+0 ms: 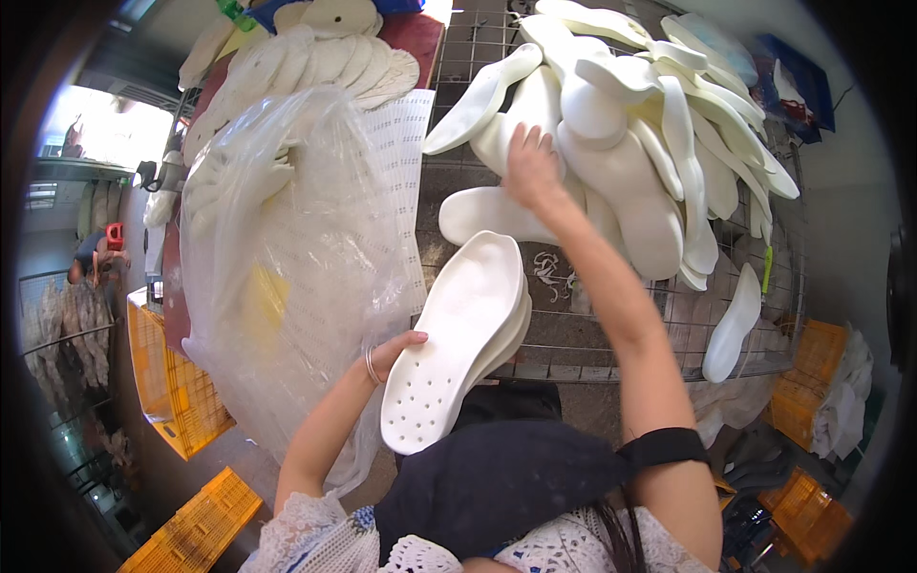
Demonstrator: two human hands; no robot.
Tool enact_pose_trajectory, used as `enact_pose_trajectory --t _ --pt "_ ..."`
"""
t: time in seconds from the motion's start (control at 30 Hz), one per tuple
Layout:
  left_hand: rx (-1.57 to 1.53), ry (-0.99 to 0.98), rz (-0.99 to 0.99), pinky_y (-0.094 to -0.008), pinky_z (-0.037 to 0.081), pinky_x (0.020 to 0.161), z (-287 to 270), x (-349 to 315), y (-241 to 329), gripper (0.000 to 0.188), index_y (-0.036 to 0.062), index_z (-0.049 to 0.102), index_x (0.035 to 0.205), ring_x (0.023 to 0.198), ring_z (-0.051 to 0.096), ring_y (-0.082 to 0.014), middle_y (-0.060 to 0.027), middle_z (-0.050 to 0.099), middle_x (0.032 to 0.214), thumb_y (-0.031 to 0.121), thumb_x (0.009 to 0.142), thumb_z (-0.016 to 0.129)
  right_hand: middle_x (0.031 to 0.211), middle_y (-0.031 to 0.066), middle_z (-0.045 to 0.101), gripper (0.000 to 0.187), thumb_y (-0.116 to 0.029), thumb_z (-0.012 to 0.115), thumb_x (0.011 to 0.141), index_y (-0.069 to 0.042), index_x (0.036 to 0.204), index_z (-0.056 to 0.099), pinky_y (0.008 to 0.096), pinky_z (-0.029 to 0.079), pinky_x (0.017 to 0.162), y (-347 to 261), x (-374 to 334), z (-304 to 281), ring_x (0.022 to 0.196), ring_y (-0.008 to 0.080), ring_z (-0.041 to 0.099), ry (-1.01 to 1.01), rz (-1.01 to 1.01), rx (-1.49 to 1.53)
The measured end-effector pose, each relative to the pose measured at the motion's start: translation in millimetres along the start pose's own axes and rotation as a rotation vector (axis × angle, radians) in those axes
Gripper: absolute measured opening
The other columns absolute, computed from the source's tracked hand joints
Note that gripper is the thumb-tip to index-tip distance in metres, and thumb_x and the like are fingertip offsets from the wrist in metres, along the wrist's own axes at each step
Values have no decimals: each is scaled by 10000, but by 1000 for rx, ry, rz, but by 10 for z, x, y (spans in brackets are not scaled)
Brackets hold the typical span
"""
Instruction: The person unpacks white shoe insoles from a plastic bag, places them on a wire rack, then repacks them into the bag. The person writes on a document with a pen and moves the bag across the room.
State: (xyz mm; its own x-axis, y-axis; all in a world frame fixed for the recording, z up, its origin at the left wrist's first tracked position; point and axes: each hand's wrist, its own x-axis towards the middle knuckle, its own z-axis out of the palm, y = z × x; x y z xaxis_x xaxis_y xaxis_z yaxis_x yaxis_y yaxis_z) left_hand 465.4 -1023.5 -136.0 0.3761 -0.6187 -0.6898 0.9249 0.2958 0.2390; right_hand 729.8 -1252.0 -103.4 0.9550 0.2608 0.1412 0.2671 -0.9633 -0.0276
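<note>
Close before the torso, the left grip is closed on the edge of a stack of white insoles, thumb on top, the stack's long axis slanting from lower left to upper right. Beyond it, a single insole lies crosswise on the wire rack, just on the near side of the right grip. Those fingers lie over the left side of a heap of insoles, the right grip much the nearer; whether they hold one cannot be told.
</note>
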Motion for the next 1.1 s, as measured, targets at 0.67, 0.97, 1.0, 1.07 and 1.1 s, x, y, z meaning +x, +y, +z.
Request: enact_pose_trajectory --t 0.67,0.97,1.0,1.07,1.1 --pt "-464 -239 546 -358 409 984 -147 50 -207 636 24 477 1299 1120 534 -240 -169 539 1247 537 950 338 1307 238 403 1096 -463 784 617 -196 1464 142 578 317 947 1372 -811 -94 1125 448 441 100 310 -38" --pt "-496 25 1026 -369 391 997 -431 -1024 -251 664 13 442 1323 1141 511 -254 -182 506 1274 547 932 384 1203 178 550 878 -349 690 675 -40 1410 321 360 454 893 488 -750 -1082 1109 299 546 -646 156 1748" --pt "-487 67 1098 -370 389 999 -448 -1229 -239 668 12 438 1326 1143 509 -256 -184 503 1277 548 930 390 1200 155 552 859 -364 669 693 -35 1407 322 339 455 891 266 -706 -1198 1086 271 556 -865 111 2178" --pt "-441 176 1210 -373 385 1001 -423 -1627 -163 676 10 430 1331 1148 504 -259 -187 495 1283 550 926 400 1176 145 562 670 -338 584 799 -9 1351 394 290 465 857 -238 -555 -1271 1010 204 574 -814 11 2264" --pt "-378 260 1232 -374 382 1003 -387 -1768 -95 681 8 426 1334 1150 501 -261 -189 492 1286 551 924 405 1172 154 567 625 -335 564 817 -2 1327 425 301 476 854 -521 -398 -1204 1024 207 576 -868 -72 2053"
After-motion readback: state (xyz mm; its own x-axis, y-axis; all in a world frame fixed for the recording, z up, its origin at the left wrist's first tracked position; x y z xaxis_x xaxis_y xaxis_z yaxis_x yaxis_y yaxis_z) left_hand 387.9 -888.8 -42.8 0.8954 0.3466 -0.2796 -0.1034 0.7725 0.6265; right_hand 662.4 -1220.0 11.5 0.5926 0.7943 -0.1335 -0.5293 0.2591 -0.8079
